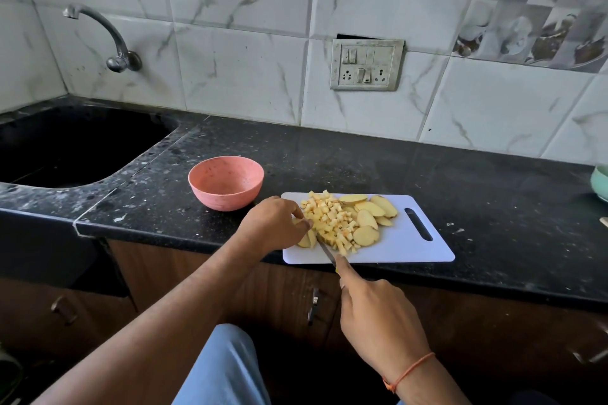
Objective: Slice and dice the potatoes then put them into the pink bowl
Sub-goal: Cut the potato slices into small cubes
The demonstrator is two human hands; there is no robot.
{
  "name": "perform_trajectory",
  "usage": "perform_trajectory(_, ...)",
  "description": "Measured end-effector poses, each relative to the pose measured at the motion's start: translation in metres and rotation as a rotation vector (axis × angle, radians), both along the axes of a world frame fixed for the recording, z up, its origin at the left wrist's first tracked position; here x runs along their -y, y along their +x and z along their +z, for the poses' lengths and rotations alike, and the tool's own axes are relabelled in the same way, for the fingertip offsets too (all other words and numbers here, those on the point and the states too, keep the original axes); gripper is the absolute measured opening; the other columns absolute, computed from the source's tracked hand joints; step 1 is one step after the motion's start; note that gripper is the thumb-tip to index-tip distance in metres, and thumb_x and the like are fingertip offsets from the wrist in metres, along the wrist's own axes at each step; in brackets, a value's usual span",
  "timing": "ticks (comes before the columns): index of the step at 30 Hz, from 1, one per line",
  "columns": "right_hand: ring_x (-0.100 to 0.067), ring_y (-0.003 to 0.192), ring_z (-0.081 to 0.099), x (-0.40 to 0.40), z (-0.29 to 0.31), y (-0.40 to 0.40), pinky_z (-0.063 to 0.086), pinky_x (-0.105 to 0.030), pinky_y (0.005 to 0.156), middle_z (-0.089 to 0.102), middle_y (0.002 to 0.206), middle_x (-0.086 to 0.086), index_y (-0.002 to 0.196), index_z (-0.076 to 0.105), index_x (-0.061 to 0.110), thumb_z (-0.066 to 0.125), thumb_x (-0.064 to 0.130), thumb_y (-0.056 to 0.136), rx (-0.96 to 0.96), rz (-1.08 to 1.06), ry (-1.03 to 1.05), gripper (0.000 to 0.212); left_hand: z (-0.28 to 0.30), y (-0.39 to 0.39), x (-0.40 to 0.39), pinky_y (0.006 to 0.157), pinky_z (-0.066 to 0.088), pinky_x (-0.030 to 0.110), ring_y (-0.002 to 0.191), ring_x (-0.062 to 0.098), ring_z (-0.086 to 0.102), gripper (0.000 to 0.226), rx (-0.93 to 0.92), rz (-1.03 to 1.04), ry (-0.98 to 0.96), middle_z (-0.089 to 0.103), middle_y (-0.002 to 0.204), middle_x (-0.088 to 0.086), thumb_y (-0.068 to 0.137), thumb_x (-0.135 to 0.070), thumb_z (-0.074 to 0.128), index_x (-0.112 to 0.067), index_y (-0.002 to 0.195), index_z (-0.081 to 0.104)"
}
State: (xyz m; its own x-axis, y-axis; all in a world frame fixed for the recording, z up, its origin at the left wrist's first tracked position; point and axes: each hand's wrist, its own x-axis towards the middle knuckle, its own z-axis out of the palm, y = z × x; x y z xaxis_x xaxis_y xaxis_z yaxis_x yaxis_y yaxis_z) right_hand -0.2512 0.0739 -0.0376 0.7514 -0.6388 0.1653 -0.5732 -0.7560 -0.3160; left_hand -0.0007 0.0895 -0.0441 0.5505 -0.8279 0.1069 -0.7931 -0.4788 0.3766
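A white cutting board (404, 240) lies at the counter's front edge. On it sit a heap of diced potato (329, 220) and several potato slices (370, 215) to the right of the heap. My left hand (274, 225) holds down potato slices (306, 240) at the board's left end, fingers curled on them. My right hand (375, 316) grips a knife (326, 251) whose blade meets those slices. The pink bowl (226, 187) stands empty on the counter just left of the board.
A black sink (65, 148) is sunk into the dark counter at the left, with a tap (108, 36) on the tiled wall above. A switch plate (367, 64) is on the wall. A pale green bowl (600, 182) peeks in at the right edge.
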Motion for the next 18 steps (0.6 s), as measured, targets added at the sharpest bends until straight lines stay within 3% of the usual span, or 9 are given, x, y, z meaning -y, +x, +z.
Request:
perform_trajectory(4,-0.009,0.061,0.058,0.006,-0.004,-0.006,0.047,-0.023,0.051,0.066,0.079,0.010,0.162,0.018,0.042,0.039,0.034,0.108,0.007,-0.001,0.017,0.059,0.002,-0.008,0.003,0.080,0.054,0.032,0.103,0.015,0.064,0.041,0.049,0.022,0.002,0.066,0.111,-0.005,0.088,-0.063,0.070,-0.032,0.113,0.076)
perform_trajectory(8,-0.009,0.056,0.054,0.006,-0.003,-0.007,0.033,-0.019,0.045,0.060,0.069,0.011,0.162,0.022,0.040,0.041,0.035,0.108,0.006,-0.041,-0.007,0.057,0.008,-0.008,0.006,0.075,0.062,0.035,0.089,0.013,0.068,0.036,0.034,0.040,0.044,0.074,0.097,-0.008,0.081,-0.055,0.076,-0.027,0.102,0.079)
perform_trajectory(12,-0.009,0.063,0.063,0.009,-0.009,-0.007,0.056,-0.027,0.056,0.072,0.087,0.011,0.161,0.021,0.039,0.041,0.035,0.107,-0.005,-0.032,-0.026,0.058,0.014,-0.008,0.008,0.070,0.064,0.034,0.080,0.012,0.069,0.034,0.010,0.031,0.102,0.075,0.091,-0.008,0.076,-0.052,0.076,-0.027,0.099,0.080)
perform_trajectory(18,-0.009,0.059,0.059,0.009,-0.007,-0.005,0.045,-0.021,0.048,0.068,0.079,0.011,0.160,0.026,0.038,0.041,0.033,0.108,0.026,-0.024,-0.033,0.055,0.017,-0.009,0.012,0.071,0.062,0.033,0.083,0.013,0.070,0.049,-0.009,0.016,0.151,0.076,0.092,-0.008,0.071,-0.065,0.076,-0.024,0.097,0.080)
